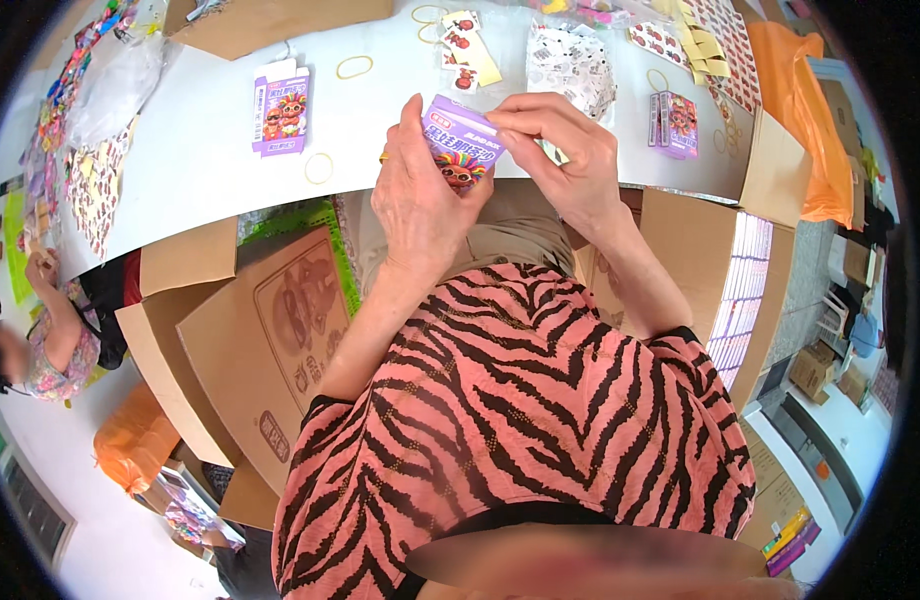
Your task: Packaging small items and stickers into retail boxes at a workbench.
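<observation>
Over the table's near edge, my left hand (418,208) holds a small purple cardboard box (462,148) with a colourful cartoon figure on its front. The fingers and thumb wrap round its sides. My right hand (572,150) pinches the box at its upper right edge, thumb and fingertips together; whether they grip a flap I cannot make out. To the left on the white table lies a flattened purple box (282,112) of the same print. At the right sits another small purple box (677,125).
On the white table (205,150) are sticker sheets (467,50), a heap of small white packets (572,70) and several rubber bands (355,67). Open cardboard cartons (250,330) flank me; the right one holds rows of small boxes (742,300). Another person (55,335) sits at the left.
</observation>
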Tool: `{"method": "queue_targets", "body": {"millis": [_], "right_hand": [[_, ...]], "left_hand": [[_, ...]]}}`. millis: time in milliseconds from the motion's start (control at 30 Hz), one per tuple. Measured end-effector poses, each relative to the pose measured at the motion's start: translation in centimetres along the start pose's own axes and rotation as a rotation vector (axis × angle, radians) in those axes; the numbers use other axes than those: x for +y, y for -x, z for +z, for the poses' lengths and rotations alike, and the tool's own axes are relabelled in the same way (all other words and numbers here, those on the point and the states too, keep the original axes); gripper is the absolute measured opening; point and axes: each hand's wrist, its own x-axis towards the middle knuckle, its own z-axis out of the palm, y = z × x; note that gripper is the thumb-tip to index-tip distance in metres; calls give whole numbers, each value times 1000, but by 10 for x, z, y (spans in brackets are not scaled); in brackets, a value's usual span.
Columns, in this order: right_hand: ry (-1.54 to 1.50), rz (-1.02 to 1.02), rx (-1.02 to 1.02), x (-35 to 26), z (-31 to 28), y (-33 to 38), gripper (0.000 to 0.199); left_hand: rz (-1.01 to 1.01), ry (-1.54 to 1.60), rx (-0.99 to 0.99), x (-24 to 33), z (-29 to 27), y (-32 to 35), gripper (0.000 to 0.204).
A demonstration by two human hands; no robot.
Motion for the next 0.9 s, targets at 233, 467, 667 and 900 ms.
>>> {"method": "queue_targets", "body": {"millis": [233,467,667,900], "right_hand": [[-466,245,2,7,-2,8,14],[-387,399,-113,7,-14,3,8],[-249,173,43,2,8,16,17],[-434,292,53,20,22,32,33]], "left_hand": [[-9,8,-10,2,-1,0,84],[-4,-60,-44,5,2,5,86],[-109,36,-35,3,9,3,88],[-215,221,-137,1,13,14,90]]}}
